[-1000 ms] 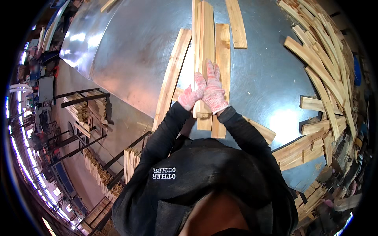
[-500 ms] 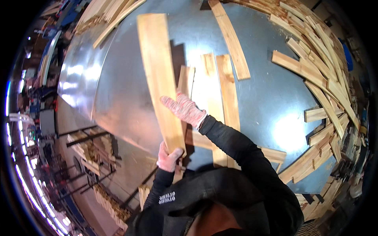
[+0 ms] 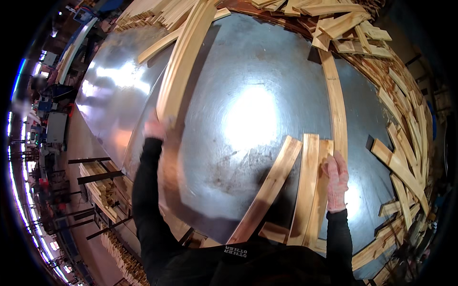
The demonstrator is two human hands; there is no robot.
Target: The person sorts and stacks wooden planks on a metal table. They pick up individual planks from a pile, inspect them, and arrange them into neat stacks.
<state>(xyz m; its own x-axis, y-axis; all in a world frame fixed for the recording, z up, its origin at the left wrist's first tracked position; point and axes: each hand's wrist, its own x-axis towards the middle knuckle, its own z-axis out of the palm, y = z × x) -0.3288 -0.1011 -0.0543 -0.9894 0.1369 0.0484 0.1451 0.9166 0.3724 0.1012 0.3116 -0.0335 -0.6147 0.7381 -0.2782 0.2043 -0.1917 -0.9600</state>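
Observation:
My left hand (image 3: 155, 128), in a pale pinkish glove and blurred by motion, is closed on the near end of a long wooden board (image 3: 183, 62). That board slants away toward the far left, over the metal tabletop (image 3: 210, 95). On the right, my gloved right hand (image 3: 338, 183) has its fingers stretched forward and its thumb apart. It touches the right edge of a narrow board (image 3: 318, 195). Close beside that lie another board (image 3: 305, 186) and a slanted one (image 3: 269, 188). A longer board (image 3: 335, 100) reaches away from my right fingertips.
Stacked boards (image 3: 148, 16) lie at the far left edge. Loose offcuts (image 3: 343, 26) pile up at the far right, and more boards (image 3: 400, 164) lie along the right side. Below the table's left edge, a black metal rack (image 3: 100, 177) holds more wood.
My left hand has moved away to the far left with a board. My right hand has left the board both hands held and moved right, beside the boards on the table. The view has shifted.

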